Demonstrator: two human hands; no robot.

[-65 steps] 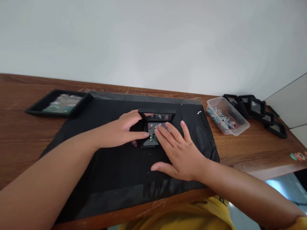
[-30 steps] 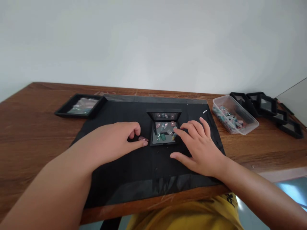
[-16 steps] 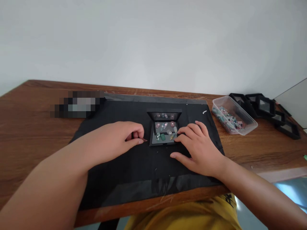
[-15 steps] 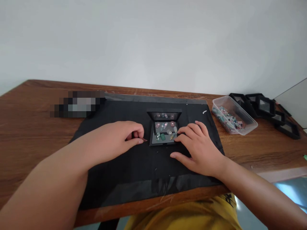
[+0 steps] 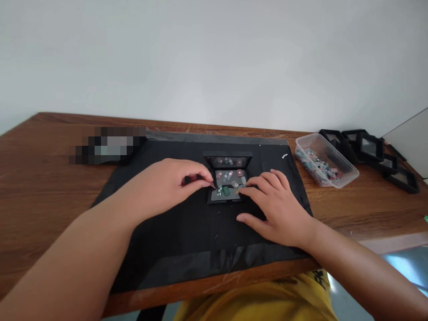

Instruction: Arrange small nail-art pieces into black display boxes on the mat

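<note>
A small black case [image 5: 227, 202] stands on the black mat with its lid [image 5: 228, 154] tilted up. Several decorated press-on nails lie on its grey bed, among them a dark green nail [image 5: 226, 191] and a glittery one [image 5: 219, 191]. My left hand [image 5: 187, 178] pinches a small reddish press-on nail [image 5: 213, 185] between thumb and forefinger, at the case's left edge. My right hand [image 5: 276, 207] lies spread at the right side, its fingertips touching the case's right edge and partly covering the nails there.
On the right a clear plastic tub [image 5: 347, 171] holds many small decorated pieces. Several black cases [image 5: 371, 147] with windows are heaped beyond it. A pixelated object [image 5: 110, 147] sits at the left back. The black mat [image 5: 180, 258] covers the wooden table's [image 5: 43, 178] middle.
My left hand has moved right, bringing the pinched nail from beside the case to over its left edge. The right hand has stayed almost still, its forefinger reaching slightly further left.
</note>
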